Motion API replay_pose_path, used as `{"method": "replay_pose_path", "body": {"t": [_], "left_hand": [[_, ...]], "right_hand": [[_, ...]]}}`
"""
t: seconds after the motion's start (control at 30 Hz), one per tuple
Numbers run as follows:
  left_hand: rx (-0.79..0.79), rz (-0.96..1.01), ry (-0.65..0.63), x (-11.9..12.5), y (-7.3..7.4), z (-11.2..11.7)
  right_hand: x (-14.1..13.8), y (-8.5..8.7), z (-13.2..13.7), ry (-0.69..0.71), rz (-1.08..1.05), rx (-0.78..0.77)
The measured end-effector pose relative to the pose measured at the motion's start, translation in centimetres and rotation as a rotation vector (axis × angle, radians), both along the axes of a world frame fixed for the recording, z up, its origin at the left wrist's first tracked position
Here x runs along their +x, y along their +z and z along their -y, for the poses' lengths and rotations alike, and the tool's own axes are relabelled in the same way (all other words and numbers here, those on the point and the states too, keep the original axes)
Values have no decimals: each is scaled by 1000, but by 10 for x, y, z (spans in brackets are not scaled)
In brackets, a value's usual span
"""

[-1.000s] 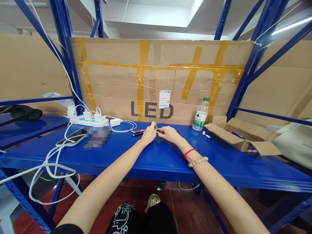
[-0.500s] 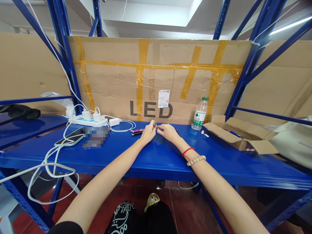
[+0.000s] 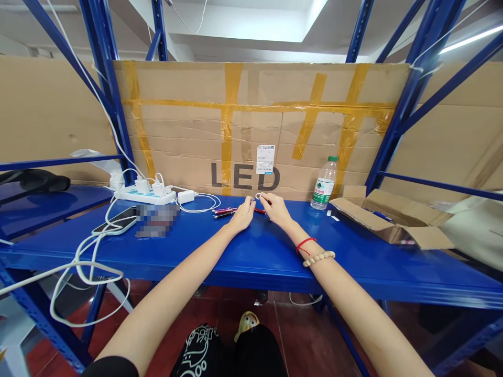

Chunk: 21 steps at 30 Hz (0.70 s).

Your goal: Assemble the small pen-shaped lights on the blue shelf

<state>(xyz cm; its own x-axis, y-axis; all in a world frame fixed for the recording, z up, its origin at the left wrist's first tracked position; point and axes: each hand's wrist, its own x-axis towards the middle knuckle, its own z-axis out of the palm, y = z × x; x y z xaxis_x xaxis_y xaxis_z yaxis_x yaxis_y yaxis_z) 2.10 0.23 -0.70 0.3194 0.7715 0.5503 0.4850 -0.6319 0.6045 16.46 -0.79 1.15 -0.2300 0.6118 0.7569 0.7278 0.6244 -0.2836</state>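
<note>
My left hand is closed just above the blue table, with a small silvery tip showing between thumb and fingers; the rest of that piece is hidden. Close beside it, my right hand pinches a slim dark pen-like piece, mostly covered by the fingers. A small pale ring shows at its fingertips. A slight gap separates the hands. Several slim pens, purple-red and black, lie on the table left of my left hand. Part of a red pen shows between the hands.
A water bottle and an open cardboard box stand to the right. On the left are a power strip with chargers, a phone and looped white cables. A cardboard panel backs the blue table.
My hands have drawn slightly apart, opening a gap between them. The pale ring now shows at my right fingertips. The view has shifted slightly.
</note>
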Motion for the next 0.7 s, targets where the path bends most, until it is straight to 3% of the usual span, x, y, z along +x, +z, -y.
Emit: {"method": "replay_pose_path", "body": {"t": [0.2,0.7], "left_hand": [[38,-45,-69,0,1,3],[90,-28,-24,2,-4,-6]], "right_hand": [[-1,1,0,11,-2,15],[-1,-2,-1,3,47,-30]]}}
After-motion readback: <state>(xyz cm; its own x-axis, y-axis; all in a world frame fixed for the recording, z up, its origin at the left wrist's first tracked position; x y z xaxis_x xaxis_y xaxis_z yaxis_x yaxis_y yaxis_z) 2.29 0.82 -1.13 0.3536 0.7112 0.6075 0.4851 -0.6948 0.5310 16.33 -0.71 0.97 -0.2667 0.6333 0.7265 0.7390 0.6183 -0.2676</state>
